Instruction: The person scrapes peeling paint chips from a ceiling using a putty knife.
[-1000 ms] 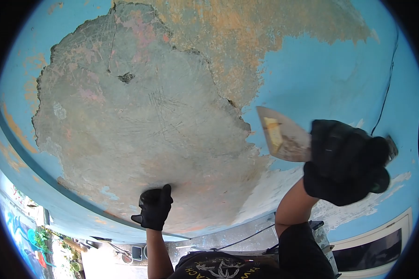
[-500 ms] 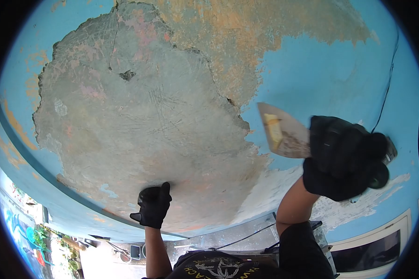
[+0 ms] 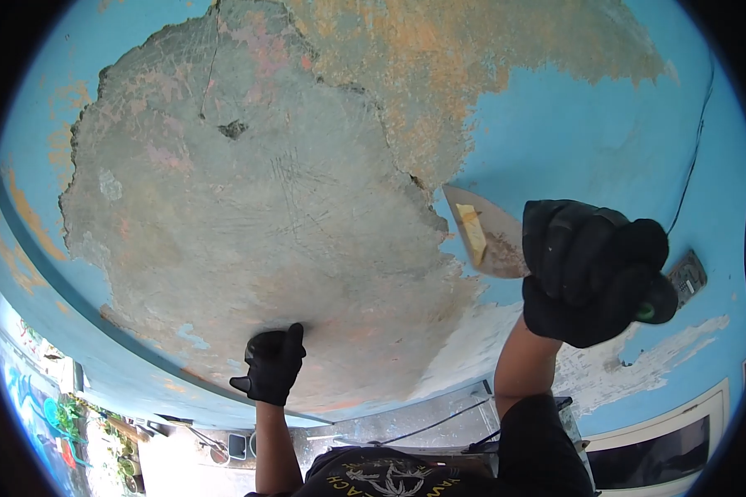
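Observation:
My right hand (image 3: pixel 597 269), in a black glove, is closed around the handle of a scraper (image 3: pixel 501 244). A green bit of the handle end shows below the fist. The dirty metal blade carries a yellow strip and points left, its edge close to the ragged border between blue paint (image 3: pixel 547 132) and bare grey plaster. My left hand (image 3: pixel 275 364), also gloved in black, rests at the lower part of the bare plaster patch (image 3: pixel 224 224). Its thumb sticks out to the left and one finger points upward, with nothing visible in it.
A crack and a small hole (image 3: pixel 233 129) mark the plaster. On the right, a dark cable (image 3: pixel 698 141) runs down to a grey wall box (image 3: pixel 688 277). A white-framed window (image 3: pixel 655 451) is at lower right. Plants (image 3: pixel 75 410) and containers (image 3: pixel 237 446) stand at lower left.
My right hand has moved left with the scraper, bringing the blade closer to the edge of the bare plaster and uncovering more of the wall box. My left hand stays in place.

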Available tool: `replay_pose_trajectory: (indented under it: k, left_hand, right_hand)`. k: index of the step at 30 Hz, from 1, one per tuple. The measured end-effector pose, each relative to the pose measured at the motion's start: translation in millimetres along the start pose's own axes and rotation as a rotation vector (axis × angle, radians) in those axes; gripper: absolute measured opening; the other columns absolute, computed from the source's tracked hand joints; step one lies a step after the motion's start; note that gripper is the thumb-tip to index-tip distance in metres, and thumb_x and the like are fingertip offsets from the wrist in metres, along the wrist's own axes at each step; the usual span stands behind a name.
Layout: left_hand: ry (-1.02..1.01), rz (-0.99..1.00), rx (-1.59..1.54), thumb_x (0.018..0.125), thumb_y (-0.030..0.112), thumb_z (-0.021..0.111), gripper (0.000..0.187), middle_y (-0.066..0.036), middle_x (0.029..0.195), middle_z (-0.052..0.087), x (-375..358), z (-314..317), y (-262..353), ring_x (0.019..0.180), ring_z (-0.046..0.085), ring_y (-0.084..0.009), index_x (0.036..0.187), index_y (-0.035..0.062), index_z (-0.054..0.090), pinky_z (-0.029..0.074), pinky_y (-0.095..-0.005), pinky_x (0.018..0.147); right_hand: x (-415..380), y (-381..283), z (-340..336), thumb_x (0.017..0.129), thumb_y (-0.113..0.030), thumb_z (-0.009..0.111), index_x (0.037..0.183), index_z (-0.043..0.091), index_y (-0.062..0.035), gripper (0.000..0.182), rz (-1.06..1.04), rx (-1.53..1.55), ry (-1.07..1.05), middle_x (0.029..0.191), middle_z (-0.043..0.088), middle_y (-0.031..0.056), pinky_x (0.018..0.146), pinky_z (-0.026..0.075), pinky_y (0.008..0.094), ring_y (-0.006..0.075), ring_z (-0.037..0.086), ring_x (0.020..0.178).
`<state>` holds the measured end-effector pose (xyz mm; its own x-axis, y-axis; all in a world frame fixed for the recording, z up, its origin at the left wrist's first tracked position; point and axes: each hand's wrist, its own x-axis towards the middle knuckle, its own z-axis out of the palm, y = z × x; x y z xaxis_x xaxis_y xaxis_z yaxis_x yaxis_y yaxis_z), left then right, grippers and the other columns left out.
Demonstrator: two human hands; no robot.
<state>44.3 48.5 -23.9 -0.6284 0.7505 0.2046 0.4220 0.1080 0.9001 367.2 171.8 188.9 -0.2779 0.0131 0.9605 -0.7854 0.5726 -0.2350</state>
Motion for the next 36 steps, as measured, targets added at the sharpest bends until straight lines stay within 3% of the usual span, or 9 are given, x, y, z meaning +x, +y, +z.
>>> replay_pose_trajectory:
  k: [1,4,8,12,14,24,25,35,36]
  left_hand:
    - [-0.005,-0.008,-0.002,0.094,0.041,0.066,0.054,0.002,0.045,0.049,-2,0,0,0.039,0.046,-0.0082,0.053,0.0072,0.057,0.033,-0.0273,0.042]
    - [-0.038,-0.095,0.053,0.094,0.034,0.066,0.049,-0.004,0.05,0.059,1,-5,9,0.047,0.053,-0.0131,0.057,0.0029,0.065,0.042,-0.0326,0.053]
    - [-0.037,-0.096,0.06,0.094,0.035,0.067,0.049,-0.004,0.05,0.059,-2,-4,7,0.047,0.053,-0.0125,0.056,0.0033,0.065,0.041,-0.0327,0.053]
    - [-0.011,-0.025,-0.016,0.094,0.039,0.067,0.052,0.003,0.046,0.049,1,-1,-2,0.04,0.044,-0.0076,0.054,0.008,0.057,0.031,-0.0273,0.042]
    - [-0.012,-0.025,-0.033,0.094,0.039,0.067,0.052,0.002,0.046,0.049,1,-1,-3,0.04,0.045,-0.0076,0.054,0.008,0.057,0.032,-0.0273,0.042]
    - [-0.036,-0.053,0.0,0.093,0.039,0.068,0.051,0.001,0.047,0.051,1,-4,4,0.041,0.047,-0.0076,0.055,0.0069,0.059,0.034,-0.0272,0.043]
    - [-0.04,-0.059,0.0,0.093,0.039,0.068,0.051,0.001,0.047,0.051,3,-4,5,0.041,0.047,-0.0076,0.055,0.0069,0.059,0.034,-0.0272,0.043]
    - [-0.062,-0.052,0.01,0.093,0.041,0.068,0.051,0.002,0.047,0.05,1,-5,4,0.043,0.047,-0.007,0.056,0.0077,0.059,0.035,-0.0266,0.044]
    - [-0.053,-0.031,0.07,0.093,0.042,0.068,0.051,0.002,0.047,0.05,3,-5,3,0.043,0.047,-0.0069,0.056,0.0076,0.059,0.035,-0.0267,0.045]
  right_hand:
    - [-1,9,10,0.097,-0.036,0.055,0.099,0.054,-0.0045,0.031,-0.032,-0.111,0.18,0.078,0.057,0.0117,0.064,0.045,0.0404,0.0215,0.053,0.067]
    - [2,7,-2,0.096,-0.039,0.056,0.093,0.054,-0.0048,0.034,-0.135,-0.069,0.107,0.066,0.057,0.0105,0.052,0.047,0.0409,0.0219,0.054,0.052]
    - [-22,16,-3,0.098,-0.041,0.052,0.085,0.052,-0.0088,0.034,-0.015,-0.178,0.361,0.057,0.05,0.0065,0.047,0.043,0.0372,0.0223,0.046,0.042]
    - [20,1,3,0.098,-0.032,0.054,0.092,0.056,-0.0024,0.031,-0.168,-0.062,0.036,0.056,0.048,0.0068,0.044,0.038,0.036,0.0187,0.043,0.042]
    - [17,19,15,0.097,-0.028,0.054,0.079,0.049,-0.0062,0.029,-0.079,-0.041,0.179,0.055,0.048,0.0053,0.044,0.034,0.0348,0.0165,0.042,0.041]
    - [16,16,17,0.103,-0.03,0.048,0.078,0.046,-0.0112,0.032,-0.092,-0.117,0.181,0.053,0.045,0.0005,0.042,0.031,0.0319,0.0144,0.038,0.039]
    - [10,20,13,0.103,-0.034,0.047,0.078,0.046,-0.0114,0.033,-0.121,0.067,0.367,0.053,0.042,0.0002,0.041,0.031,0.0317,0.0137,0.037,0.039]
    - [21,25,-16,0.103,-0.029,0.034,0.074,0.047,-0.0134,0.036,0.118,0.266,-0.02,0.062,0.039,0.0009,0.061,0.04,0.0339,0.0156,0.04,0.055]
    - [19,21,-2,0.104,-0.032,0.034,0.073,0.046,-0.015,0.037,0.036,0.121,0.271,0.061,0.036,-0.0006,0.056,0.035,0.0318,0.0144,0.037,0.054]
